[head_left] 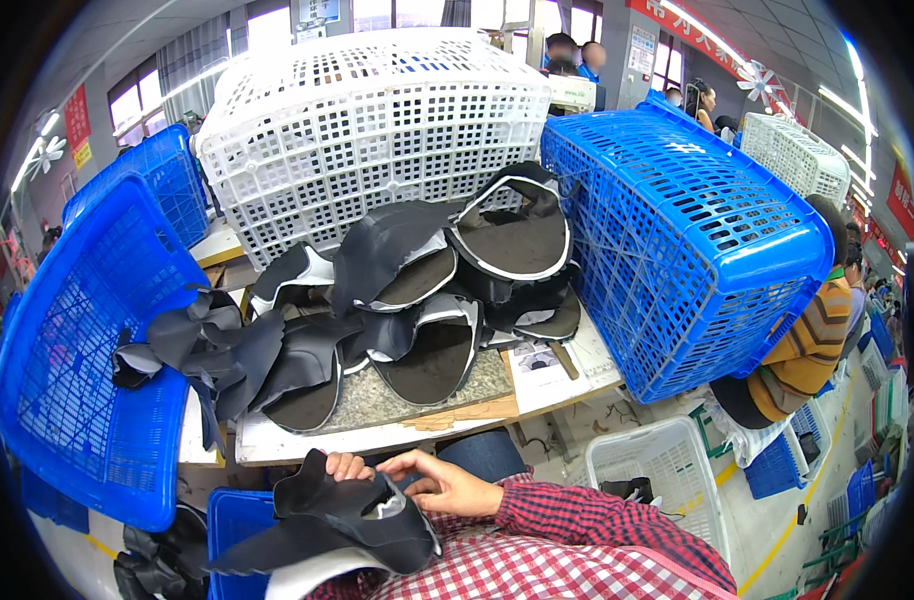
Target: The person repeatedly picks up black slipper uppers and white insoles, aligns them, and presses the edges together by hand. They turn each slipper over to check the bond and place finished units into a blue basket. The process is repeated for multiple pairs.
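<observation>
Close to my body, at the lower edge of the view, is a black shoe upper with a pale lining and long loose flaps. My left hand has its fingers curled over the upper's top edge; the rest of that hand is hidden behind it. From the right comes my right hand, thumb and forefinger at the upper's edge beside a whitish patch of lining. On the worktable ahead lies a pile of similar black uppers, several showing dark openings rimmed in white.
A white basket stands behind the pile. Blue baskets flank it, one tipped at left and one at right. Below the table are a blue bin and a white crate. A person in a striped top sits at right.
</observation>
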Motion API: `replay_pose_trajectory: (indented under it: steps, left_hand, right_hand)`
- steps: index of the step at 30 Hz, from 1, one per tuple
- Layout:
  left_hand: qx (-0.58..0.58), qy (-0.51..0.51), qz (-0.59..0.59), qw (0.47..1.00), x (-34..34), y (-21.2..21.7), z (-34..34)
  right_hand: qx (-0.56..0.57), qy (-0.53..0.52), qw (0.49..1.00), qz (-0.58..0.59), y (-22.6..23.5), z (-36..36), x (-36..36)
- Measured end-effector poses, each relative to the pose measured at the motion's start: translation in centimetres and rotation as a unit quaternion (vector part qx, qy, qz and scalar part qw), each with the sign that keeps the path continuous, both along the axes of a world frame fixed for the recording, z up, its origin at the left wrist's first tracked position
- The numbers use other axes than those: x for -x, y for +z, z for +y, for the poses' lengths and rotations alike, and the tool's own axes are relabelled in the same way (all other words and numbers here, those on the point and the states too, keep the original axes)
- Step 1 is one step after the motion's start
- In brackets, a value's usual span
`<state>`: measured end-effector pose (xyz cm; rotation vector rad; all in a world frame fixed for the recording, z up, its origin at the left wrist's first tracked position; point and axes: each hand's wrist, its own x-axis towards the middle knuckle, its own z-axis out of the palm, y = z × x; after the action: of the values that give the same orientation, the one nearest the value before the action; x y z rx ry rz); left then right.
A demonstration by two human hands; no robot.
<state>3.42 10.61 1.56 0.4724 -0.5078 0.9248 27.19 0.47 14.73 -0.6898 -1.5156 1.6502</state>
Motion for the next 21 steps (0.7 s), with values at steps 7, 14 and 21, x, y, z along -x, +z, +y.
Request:
replay_pose_trajectory:
  steps: [7, 14, 21]
  left_hand:
    - [-0.003, 0.089, 0.225, 0.970, -0.4, 2.1, -1.1]
    - [-0.065, 0.456, 0.508, 0.728, 6.5, 17.7, -6.3]
    - [-0.445, 0.370, 0.683, 0.445, -3.1, 17.8, -10.7]
  right_hand:
    - [0.002, 0.149, 0.988, 0.026, 0.0, 2.6, -2.2]
    - [0.061, 0.021, 0.993, -0.100, 5.3, 4.3, -7.8]
    - [-0.214, 0.057, 0.919, -0.325, 4.5, 4.0, -6.1]
